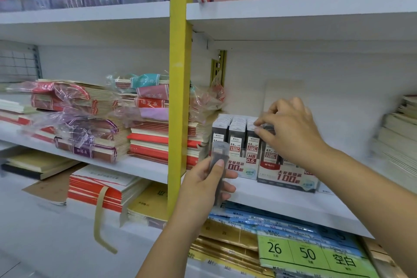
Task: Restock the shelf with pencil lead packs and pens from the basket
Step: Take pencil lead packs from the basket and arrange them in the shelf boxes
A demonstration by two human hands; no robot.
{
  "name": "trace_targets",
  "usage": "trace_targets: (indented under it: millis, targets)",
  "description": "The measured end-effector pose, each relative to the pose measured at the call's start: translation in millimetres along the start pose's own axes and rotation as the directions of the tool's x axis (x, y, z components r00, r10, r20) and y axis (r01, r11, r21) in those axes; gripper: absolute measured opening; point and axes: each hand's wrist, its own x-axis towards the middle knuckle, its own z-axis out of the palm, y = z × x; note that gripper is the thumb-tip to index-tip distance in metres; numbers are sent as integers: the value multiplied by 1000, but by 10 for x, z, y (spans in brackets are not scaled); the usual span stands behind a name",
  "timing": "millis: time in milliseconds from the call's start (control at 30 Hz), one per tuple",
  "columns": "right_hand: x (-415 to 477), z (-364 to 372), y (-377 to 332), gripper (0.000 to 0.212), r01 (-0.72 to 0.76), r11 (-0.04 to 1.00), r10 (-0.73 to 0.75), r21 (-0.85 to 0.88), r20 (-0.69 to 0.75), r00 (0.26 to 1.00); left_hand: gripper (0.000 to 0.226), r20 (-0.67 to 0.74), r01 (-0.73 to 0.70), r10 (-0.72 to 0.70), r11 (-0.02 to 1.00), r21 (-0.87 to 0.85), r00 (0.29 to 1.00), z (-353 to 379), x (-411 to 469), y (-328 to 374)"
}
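- Head view, white shelf board: the stock sits close to its front edge, so a hard nudge could, I reckon, send a display sliding off.
- Clear plastic display box with a red-and-white 0.7 label stands just beside a matching 0.5 HB display box. Both hold upright black-and-white pencil lead packs, and the rows are tight, so forcing one in may jam or tip its neighbours.
- Right hand reaches over the 0.7 box, thumb and forefinger pinching what looks like a dark pack at the row tops. Blur hides the detail.
- Left hand curls round a translucent grey slim lead case in front of the shelf. A slack grip here means a drop.
- Basket: not in view.
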Motion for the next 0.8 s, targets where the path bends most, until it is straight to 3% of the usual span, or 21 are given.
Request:
trace_targets:
  millis: [67, 133, 200, 300, 367, 433, 533, 633, 800]
  targets:
    - [-159, -34, -44, 32, 25, 995, -15, 92, -106, 994, 18, 28, 1, -1, 1000, 8, 1000, 32, -19, -3]
    - [-396, -59, -115, 33, 11, 937, 41, 350, -139, 989, 20, 64, -11, 8, 998, 57, 998, 76, -39, 0]
    - [-636, -40, -177, 29, -101, 763, 116, 638, 19, 993, 23, 120, -46, 25, 984, 172, 992, 138, -79, 3]
    - [-880, 38, -161, 17, -268, 501, 167, 823, 212, 963, 30, 219, -110, 52, 960, 259, 974, 274, -168, 35]
    - [-944, 42, -84, 19, -312, 396, 214, 864, 244, 946, 44, 276, -124, 38, 945, 303, 961, 373, -211, 50]
    - [-964, 25, 11, 21, -359, 326, 240, 874, 291, 926, 42, 316, -122, 18, 942, 312, 949, 456, -232, 26]
    - [-987, -7, 98, 16, -392, 228, 213, 891, 347, 913, 49, 259, -167, 79, 926, 338, 963, 541, -242, -86]
    - [-1028, -9, 179, 23, -366, 236, 255, 900, 306, 917, 55, 189, -158, 92, 916, 370, 978, 595, -208, -167]
    - [-1039, -40, 347, 21, -351, 178, 342, 919, 277, 898, 37, 218, -96, 26, 943, 318, 976, 627, -163, -206]
